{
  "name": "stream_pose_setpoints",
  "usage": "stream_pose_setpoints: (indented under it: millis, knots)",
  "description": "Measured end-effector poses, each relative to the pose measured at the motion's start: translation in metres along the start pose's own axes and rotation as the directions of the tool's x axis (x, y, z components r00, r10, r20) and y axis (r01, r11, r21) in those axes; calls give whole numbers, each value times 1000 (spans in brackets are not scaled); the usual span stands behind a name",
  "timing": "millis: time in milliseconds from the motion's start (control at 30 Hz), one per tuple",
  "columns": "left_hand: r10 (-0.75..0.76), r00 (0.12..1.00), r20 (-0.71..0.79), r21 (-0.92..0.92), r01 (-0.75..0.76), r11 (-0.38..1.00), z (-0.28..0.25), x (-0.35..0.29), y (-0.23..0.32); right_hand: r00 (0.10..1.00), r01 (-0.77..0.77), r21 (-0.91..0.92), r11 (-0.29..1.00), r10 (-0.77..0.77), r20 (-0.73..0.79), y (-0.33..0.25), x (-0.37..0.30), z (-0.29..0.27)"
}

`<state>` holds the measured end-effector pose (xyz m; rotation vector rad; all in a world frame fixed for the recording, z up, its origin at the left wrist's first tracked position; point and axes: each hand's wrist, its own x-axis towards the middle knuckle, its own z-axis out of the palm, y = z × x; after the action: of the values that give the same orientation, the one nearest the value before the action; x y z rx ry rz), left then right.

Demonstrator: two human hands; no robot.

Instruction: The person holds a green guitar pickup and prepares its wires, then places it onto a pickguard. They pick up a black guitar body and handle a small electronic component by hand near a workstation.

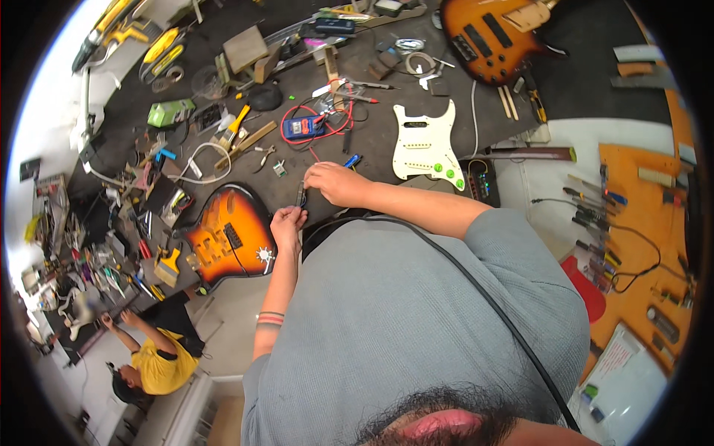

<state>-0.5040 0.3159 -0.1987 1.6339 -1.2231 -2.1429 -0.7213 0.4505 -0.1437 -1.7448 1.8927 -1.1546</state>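
Note:
Both hands meet over the dark bench near its front edge. My left hand point(287, 225) pinches the lower end of a narrow dark part point(301, 196). My right hand point(335, 183) has its fingers closed at the upper end of the same part; its exact kind is too small to tell. To the left lies a sunburst guitar body point(232, 236). On the right is a cream pickguard point(424, 141) with green knobs. A blue-handled tool point(352, 160) rests just beyond my right hand, and a small green circuit piece point(280, 169) sits farther left.
A blue multimeter point(303, 128) with red and black leads lies ahead. Beyond the pickguard rests a sunburst bass body point(494, 41). Brushes, cables and hand tools crowd the left side. A person in a yellow shirt point(165, 364) works at the lower left.

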Motion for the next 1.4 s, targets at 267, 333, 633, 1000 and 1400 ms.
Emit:
stream_pose_setpoints:
  millis: [267,333,633,1000,1400]
  knots:
    - [-33,994,104,51,28,998,-12,12,-1,865,-354,9,935,331,-377,-40,-99,-57]
    - [-55,989,140,88,43,995,-17,13,2,794,-446,20,895,406,-453,-57,-135,-59]
    - [-101,980,171,31,97,995,-31,26,0,305,-736,330,591,725,-618,-104,-270,-55]
    - [271,893,358,246,-371,896,163,-84,43,-25,-585,569,578,688,-725,25,-344,-161]
    - [191,-42,981,-31,-998,-60,596,-60,-48,355,-736,-112,668,240,-904,276,-331,-402]
